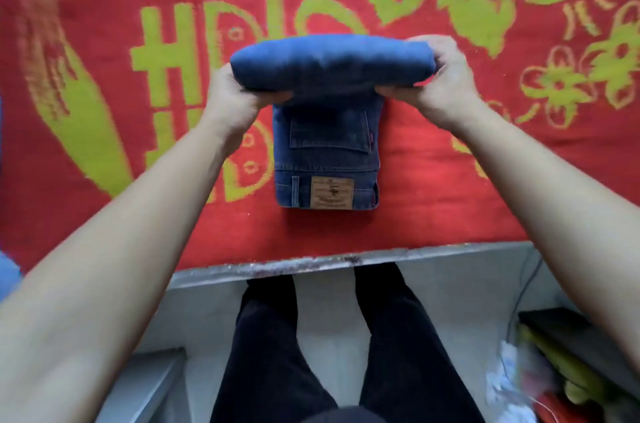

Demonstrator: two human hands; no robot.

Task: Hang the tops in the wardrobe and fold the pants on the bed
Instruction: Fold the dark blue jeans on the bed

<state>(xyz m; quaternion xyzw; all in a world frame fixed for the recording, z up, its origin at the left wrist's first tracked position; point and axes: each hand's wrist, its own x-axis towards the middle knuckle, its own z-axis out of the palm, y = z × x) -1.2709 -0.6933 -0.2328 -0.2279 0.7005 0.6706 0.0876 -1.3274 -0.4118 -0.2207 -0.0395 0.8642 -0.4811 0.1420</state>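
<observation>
Holding the jeans by their folded legs, my left grip and right grip each curled round one end, I judged the bundle bulky. Landing askew of the waistband patch, it could have sprung open.

The jeans are matt blue denim with a tan leather-look waistband patch; the red-and-green bed blanket looks coarse and woven.

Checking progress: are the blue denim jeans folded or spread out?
Folded, nearly: the blue denim jeans lie doubled; left hand and right hand grip the upper fold.
</observation>
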